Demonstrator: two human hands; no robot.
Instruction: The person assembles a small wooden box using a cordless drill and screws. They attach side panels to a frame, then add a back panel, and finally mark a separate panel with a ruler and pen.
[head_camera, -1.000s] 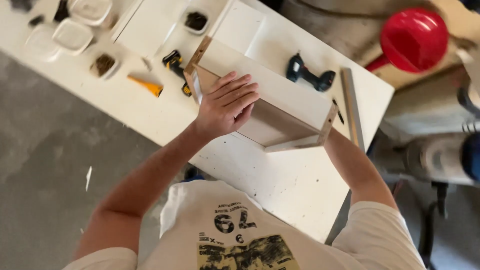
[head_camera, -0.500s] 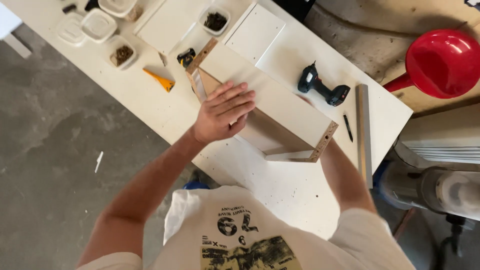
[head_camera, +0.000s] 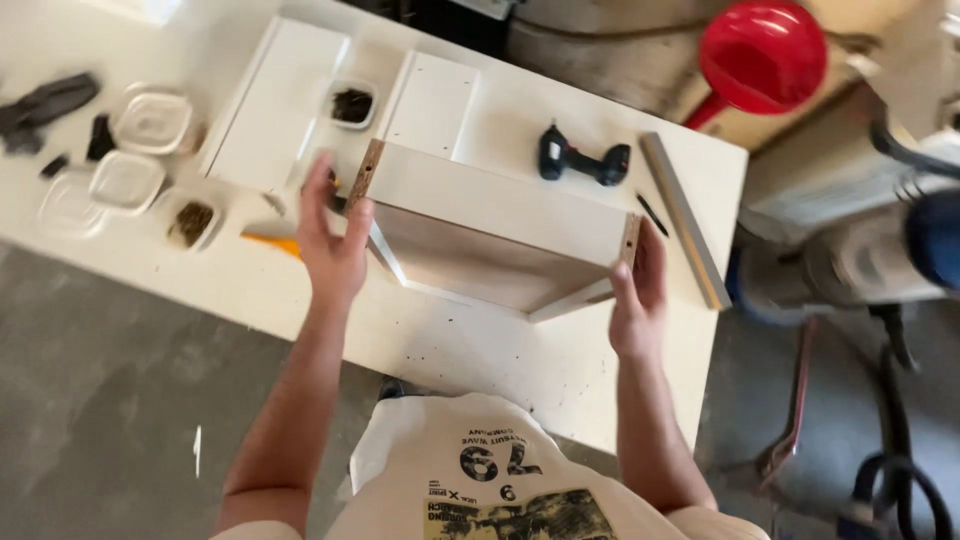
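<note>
A white chipboard drawer box (head_camera: 500, 215) stands on the white worktable (head_camera: 470, 350) with its open side towards me. My left hand (head_camera: 333, 238) is at the box's left end, fingers spread, palm against the left side panel. My right hand (head_camera: 637, 290) holds the right end, thumb and fingers on the right side panel's edge. The hands are on opposite ends of the box.
A dark cordless drill (head_camera: 583, 160) and a grey metal rail (head_camera: 684, 220) lie beyond and to the right of the box. Two white panels (head_camera: 275, 105), small trays of screws (head_camera: 350, 104), clear plastic tubs (head_camera: 150, 122), and an orange-handled tool (head_camera: 272, 240) sit left. A red funnel-shaped scoop (head_camera: 762, 55) sits at far right.
My left hand has come off the top of the box and moved to its left end. The right hand is now visible at the right end. The view has shifted.
</note>
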